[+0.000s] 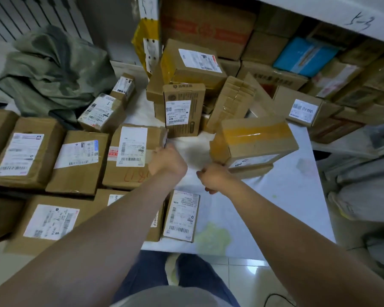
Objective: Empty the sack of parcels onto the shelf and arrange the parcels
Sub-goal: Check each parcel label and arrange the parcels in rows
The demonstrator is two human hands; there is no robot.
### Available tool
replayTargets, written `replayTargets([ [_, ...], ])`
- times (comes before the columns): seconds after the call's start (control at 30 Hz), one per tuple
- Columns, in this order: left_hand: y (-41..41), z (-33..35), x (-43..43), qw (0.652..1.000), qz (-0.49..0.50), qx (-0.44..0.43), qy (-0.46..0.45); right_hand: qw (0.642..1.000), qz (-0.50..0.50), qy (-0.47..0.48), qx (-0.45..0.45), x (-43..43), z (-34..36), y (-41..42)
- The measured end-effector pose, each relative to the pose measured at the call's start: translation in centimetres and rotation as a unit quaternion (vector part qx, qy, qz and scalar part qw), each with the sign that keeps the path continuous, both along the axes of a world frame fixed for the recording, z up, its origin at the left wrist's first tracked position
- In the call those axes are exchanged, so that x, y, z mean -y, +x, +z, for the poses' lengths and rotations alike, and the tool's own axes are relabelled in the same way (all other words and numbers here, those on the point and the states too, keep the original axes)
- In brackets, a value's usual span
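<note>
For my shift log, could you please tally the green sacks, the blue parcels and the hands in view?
Green sack: 1
Blue parcel: 1
Hands: 2, left hand gripping the labelled box, right hand gripping the taped box
Total: 4

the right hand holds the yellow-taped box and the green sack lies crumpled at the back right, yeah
No: the head view shows the green sack crumpled at the back left. The right hand does hold the yellow-taped box; the left hand grips a labelled box.
</note>
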State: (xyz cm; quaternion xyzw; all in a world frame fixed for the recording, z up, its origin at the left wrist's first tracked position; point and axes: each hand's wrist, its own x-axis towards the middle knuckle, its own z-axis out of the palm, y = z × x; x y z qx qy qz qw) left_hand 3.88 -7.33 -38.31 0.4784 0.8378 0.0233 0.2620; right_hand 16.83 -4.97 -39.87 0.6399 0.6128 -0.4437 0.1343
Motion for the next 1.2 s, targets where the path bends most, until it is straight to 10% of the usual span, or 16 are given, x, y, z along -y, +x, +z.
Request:
replayTargets([
  [0.13, -1.6, 1.8, -2.5, 0.980, 0.096, 0.069, 0.160, 0.974, -0.109, 0.049, -0.191, -3.6, 1.9, -2.8],
  [0.23, -3.5, 2.3, -5.4, 0.965, 0.138, 0.116, 0.188, 0.947, -0.177, 0.177, -0.199, -7.1, 3.2, -5.1],
  [0.43, -5.8, 2.7, -10.0, 0.929, 0.143, 0.282, 0.195, 0.918, -0.271, 0.141, -0.252, -12.5, 4.9, -6.3],
  [1.2, -5.7, 1.5, -9.6, 0.931, 0.117, 0.240, 0.248, 0.927, -0.057, 0.371, -0.027, -10.4, 6.8, -5.5],
])
